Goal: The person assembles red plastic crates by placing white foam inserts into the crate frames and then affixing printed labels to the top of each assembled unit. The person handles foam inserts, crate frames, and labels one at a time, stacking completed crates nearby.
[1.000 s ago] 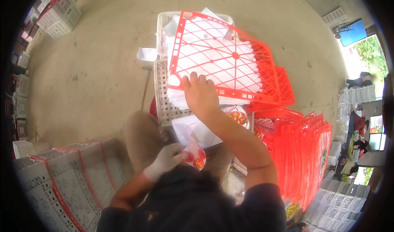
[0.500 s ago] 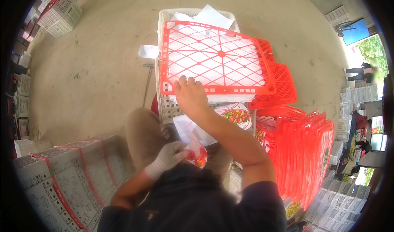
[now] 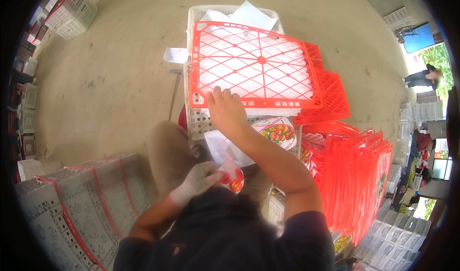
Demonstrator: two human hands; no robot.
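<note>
My right hand (image 3: 228,110), bare, is curled over the near edge of a red plastic lattice lid (image 3: 261,60). The lid lies on a stack of white soft sheets (image 3: 282,112), on top of a white plastic crate (image 3: 196,126). Low in front of my body, my left hand (image 3: 195,183), in a whitish glove, pinches the edge of a white printed paper sheet (image 3: 234,176) with red fruit pictures. Part of this sheet runs up under my right forearm. Beyond that forearm lies a printed oval label (image 3: 279,133) with fruit pictures.
Many red lattice lids (image 3: 354,175) stand upright at my right. White papers (image 3: 254,16) lie at the crate's far end. Grey crates with red straps (image 3: 91,199) are at lower left, white crates (image 3: 393,232) at lower right. A person (image 3: 424,78) is far right.
The crate, lid and surroundings sit slightly further right in view. Both hands keep their holds, the right on the lid's edge, the left on the printed sheet.
</note>
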